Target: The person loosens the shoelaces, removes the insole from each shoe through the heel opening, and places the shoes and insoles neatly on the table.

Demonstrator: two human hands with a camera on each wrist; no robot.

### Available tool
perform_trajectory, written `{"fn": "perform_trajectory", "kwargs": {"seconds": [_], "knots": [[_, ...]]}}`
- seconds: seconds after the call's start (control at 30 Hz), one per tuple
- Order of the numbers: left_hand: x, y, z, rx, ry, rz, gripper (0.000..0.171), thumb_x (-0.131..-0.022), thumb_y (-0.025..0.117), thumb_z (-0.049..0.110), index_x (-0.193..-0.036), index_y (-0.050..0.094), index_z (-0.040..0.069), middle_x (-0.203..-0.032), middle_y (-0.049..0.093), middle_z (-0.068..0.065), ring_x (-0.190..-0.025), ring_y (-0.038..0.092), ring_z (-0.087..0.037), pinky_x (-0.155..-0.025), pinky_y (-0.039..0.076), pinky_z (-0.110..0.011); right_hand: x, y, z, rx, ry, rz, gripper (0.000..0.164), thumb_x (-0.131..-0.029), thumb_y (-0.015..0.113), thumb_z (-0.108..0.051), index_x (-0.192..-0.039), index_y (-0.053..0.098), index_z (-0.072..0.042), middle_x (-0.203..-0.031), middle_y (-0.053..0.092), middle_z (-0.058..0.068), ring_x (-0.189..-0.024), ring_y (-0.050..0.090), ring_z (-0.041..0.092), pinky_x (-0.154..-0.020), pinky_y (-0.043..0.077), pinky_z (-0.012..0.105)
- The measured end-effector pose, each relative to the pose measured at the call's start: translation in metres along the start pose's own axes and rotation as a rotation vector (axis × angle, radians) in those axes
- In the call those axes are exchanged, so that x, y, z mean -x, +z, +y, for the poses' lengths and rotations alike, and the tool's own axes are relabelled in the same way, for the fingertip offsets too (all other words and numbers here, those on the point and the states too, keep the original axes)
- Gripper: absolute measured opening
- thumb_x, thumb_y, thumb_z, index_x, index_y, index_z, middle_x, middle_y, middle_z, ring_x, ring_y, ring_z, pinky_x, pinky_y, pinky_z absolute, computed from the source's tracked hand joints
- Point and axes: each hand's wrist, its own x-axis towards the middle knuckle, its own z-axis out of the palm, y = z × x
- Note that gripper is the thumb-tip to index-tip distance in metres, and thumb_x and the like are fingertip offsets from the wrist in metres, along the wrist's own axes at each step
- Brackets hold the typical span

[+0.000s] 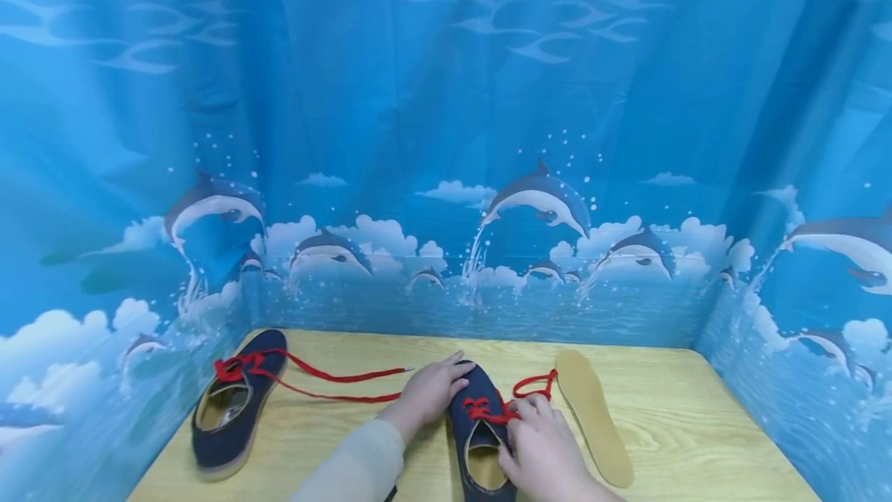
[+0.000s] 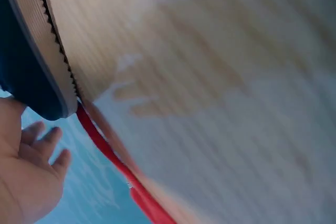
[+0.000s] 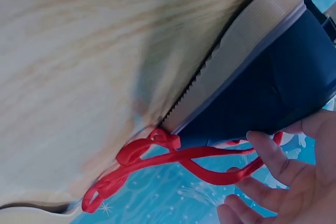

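A navy canvas shoe (image 1: 481, 384) with red laces lies in front of me, toe pointing away. My left hand (image 1: 432, 390) rests on its toe, fingers extended over the front edge; in the left wrist view the thumb lies along the toe. At the shoe's right side my right hand (image 1: 547, 440) has its fingers bent at the red shoelace (image 1: 503, 415), thumb beside the shoe's opening. In the right wrist view a loop of that lace (image 3: 210, 176) runs behind the index finger, whose tip meets the shoe's upper (image 3: 231, 103). The lace's knotted-looking end trails toward the insole.
A second navy shoe (image 1: 226, 440) stands at the left with two long red lace strands (image 1: 341, 376) reaching toward my left hand. A tan insole (image 1: 594, 418) lies right of my right hand. A blue dolphin-print curtain (image 1: 446, 138) surrounds the wooden tabletop (image 1: 704, 440).
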Motion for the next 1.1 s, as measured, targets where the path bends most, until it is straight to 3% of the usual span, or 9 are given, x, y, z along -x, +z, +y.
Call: {"fn": "perform_trajectory", "kwargs": {"seconds": [0.13,0.27,0.47,0.7,0.87,1.1], "knots": [[0.012,-0.01,0.009,0.005,-0.028,0.066,0.044,-0.103,0.055,0.037,-0.144,0.057,0.022,-0.153,0.046,-0.006,-0.135,0.049,-0.031,-0.109,0.042,-0.051,-0.004,-0.005,0.0,0.008,-0.001,0.022,0.036,-0.079,0.079,-0.036,-0.057,0.053,-0.025,-0.113,0.066,0.008,-0.108,0.053,0.031,-0.081,0.049,0.051],[0.029,-0.019,0.019,-0.015,-0.067,0.144,0.039,-0.101,0.059,0.038,-0.135,0.066,0.02,-0.145,0.056,-0.008,-0.131,0.054,-0.03,-0.107,0.043,-0.054,-0.007,-0.008,-0.003,0.001,-0.028,0.095,0.032,-0.078,0.081,-0.034,-0.059,0.058,-0.024,-0.113,0.066,0.008,-0.108,0.055,0.031,-0.083,0.05,0.052],[0.055,-0.027,0.034,-0.055,-0.061,0.235,0.035,-0.099,0.061,0.042,-0.119,0.075,0.016,-0.133,0.064,-0.009,-0.122,0.06,-0.03,-0.102,0.047,-0.054,-0.012,-0.008,-0.006,-0.006,-0.058,0.125,0.03,-0.077,0.082,-0.032,-0.059,0.059,-0.023,-0.114,0.067,0.009,-0.11,0.055,0.031,-0.086,0.049,0.054],[0.081,-0.031,0.051,-0.104,-0.024,0.234,0.04,-0.097,0.06,0.05,-0.106,0.078,0.015,-0.126,0.069,-0.007,-0.117,0.064,-0.026,-0.099,0.049,-0.055,-0.017,-0.002,-0.007,0.031,-0.059,0.141,0.028,-0.077,0.082,-0.034,-0.062,0.061,-0.022,-0.114,0.067,0.009,-0.11,0.055,0.03,-0.087,0.049,0.052],[0.089,-0.028,0.059,-0.18,0.01,0.247,0.044,-0.092,0.063,0.056,-0.094,0.077,0.015,-0.118,0.072,-0.007,-0.112,0.066,-0.026,-0.097,0.049,-0.057,-0.022,0.002,-0.008,0.072,-0.071,0.145,0.027,-0.077,0.081,-0.035,-0.064,0.063,-0.02,-0.114,0.067,0.01,-0.111,0.055,0.031,-0.088,0.049,0.054],[0.084,-0.021,0.063,-0.277,0.039,0.279,0.036,-0.089,0.069,0.05,-0.085,0.078,0.016,-0.113,0.074,-0.002,-0.11,0.067,-0.025,-0.099,0.049,-0.057,-0.025,0.006,-0.008,0.127,-0.104,0.179,0.03,-0.075,0.081,-0.031,-0.061,0.058,-0.018,-0.112,0.066,0.007,-0.109,0.054,0.031,-0.081,0.05,0.05]]}}
